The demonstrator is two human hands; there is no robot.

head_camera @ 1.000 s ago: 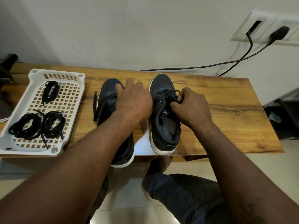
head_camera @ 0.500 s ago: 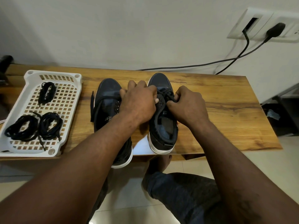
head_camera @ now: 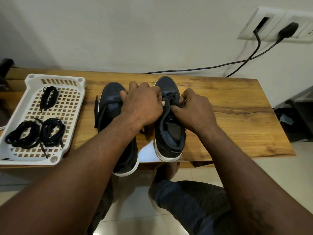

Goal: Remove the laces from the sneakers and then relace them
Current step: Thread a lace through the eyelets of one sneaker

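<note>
2 hands at right sneaker (head_camera: pixel 169 138): left hand (head_camera: pixel 142 106) pinching its lace (head_camera: pixel 171 98) by the eyelets (head_camera: pixel 165 108), right hand (head_camera: pixel 194 112) gripping the same lace, seemingly for loosening.

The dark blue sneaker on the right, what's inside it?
A dark insole shows at the heel of the dark blue right sneaker. Further in is hidden under its tongue, the black lace, the left hand and right hand.

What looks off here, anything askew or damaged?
The left sneaker hangs heel-first past the front edge of the table and could tip off; its loose lace trails beside it. The left hand and right hand grip the right sneaker at its laces. No damage or spill visible.
</note>
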